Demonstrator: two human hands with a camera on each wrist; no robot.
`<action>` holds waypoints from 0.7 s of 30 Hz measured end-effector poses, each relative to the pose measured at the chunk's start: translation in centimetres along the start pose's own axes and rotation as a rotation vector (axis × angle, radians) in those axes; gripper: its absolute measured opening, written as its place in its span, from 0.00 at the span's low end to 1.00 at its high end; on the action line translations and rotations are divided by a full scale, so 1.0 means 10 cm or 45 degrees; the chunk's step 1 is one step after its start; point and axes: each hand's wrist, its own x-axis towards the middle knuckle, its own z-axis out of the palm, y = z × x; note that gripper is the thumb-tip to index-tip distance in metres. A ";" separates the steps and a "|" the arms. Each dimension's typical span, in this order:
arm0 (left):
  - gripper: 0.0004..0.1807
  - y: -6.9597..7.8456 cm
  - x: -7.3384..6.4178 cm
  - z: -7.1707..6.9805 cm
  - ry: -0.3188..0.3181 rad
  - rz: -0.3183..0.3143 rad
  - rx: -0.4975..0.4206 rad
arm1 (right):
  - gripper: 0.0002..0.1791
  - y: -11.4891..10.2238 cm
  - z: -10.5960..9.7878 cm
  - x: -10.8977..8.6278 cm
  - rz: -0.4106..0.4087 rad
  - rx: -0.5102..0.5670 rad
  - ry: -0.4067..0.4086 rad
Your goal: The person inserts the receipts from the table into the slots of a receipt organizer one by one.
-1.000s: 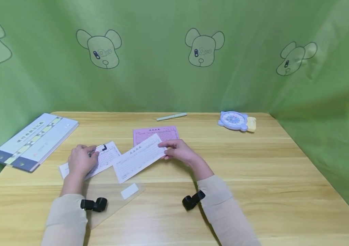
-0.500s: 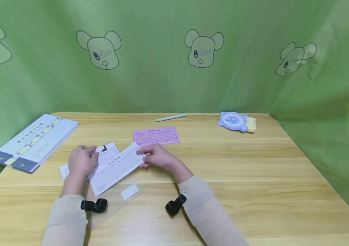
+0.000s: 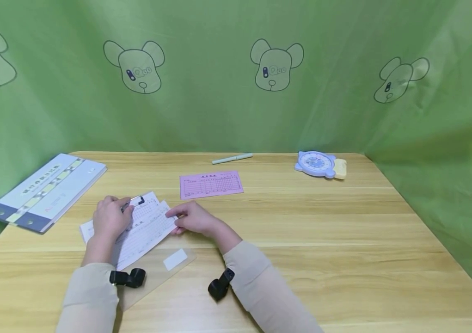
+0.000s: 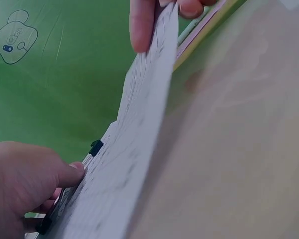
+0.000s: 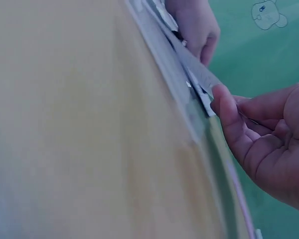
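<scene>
My left hand (image 3: 110,221) pinches a metal clip with black ends (image 3: 137,199), its thumb on the clip's bar in the left wrist view. Beneath the clip lie white gridded papers (image 3: 146,208) on a clear plastic folder (image 3: 148,284), partly covered by the left hand. Between the thumb and fingers of my right hand (image 3: 196,218) is the right end of a white printed form (image 3: 144,240). This form slants over the clipped papers, with its far end by the left hand. In the right wrist view the held end of the form (image 5: 204,77) is raised.
A pink printed slip (image 3: 211,184) lies behind the right hand, and a pale green pen (image 3: 232,158) farther back. A blue-and-white ledger book (image 3: 46,192) stands at the left edge. At the back right lies a blue toy clock (image 3: 315,163) with a yellow part.
My right hand has brought the white form leftward and nearer, from overlapping the pink slip to over the clipped papers. The pink slip is now uncovered. The left hand has stayed at the clip.
</scene>
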 end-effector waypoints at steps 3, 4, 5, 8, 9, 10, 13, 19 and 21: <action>0.18 -0.01 0.00 0.00 0.001 0.006 -0.013 | 0.16 0.04 0.05 0.05 0.031 0.054 0.017; 0.18 -0.01 0.00 0.00 0.001 0.006 -0.020 | 0.16 0.05 0.07 0.07 0.044 0.074 0.025; 0.18 -0.01 0.00 0.00 0.000 0.007 -0.024 | 0.16 0.06 0.08 0.09 0.054 0.094 0.036; 0.18 -0.03 0.00 0.01 -0.003 0.005 -0.037 | 0.16 0.07 0.11 0.13 0.090 0.143 0.078; 0.18 -0.03 0.00 0.01 -0.002 0.004 -0.038 | 0.16 0.07 0.12 0.15 0.103 0.155 0.094; 0.18 -0.03 0.01 0.01 -0.001 0.003 -0.040 | 0.16 0.07 0.13 0.16 0.117 0.165 0.108; 0.18 -0.04 0.01 0.02 0.006 0.004 -0.043 | 0.16 0.07 0.16 0.20 0.155 0.184 0.149; 0.19 -0.05 0.01 0.03 0.012 0.005 -0.090 | 0.16 0.06 0.18 0.26 0.168 0.184 0.194; 0.19 -0.06 0.01 0.04 0.013 0.004 -0.102 | 0.16 0.06 0.18 0.27 0.174 0.189 0.200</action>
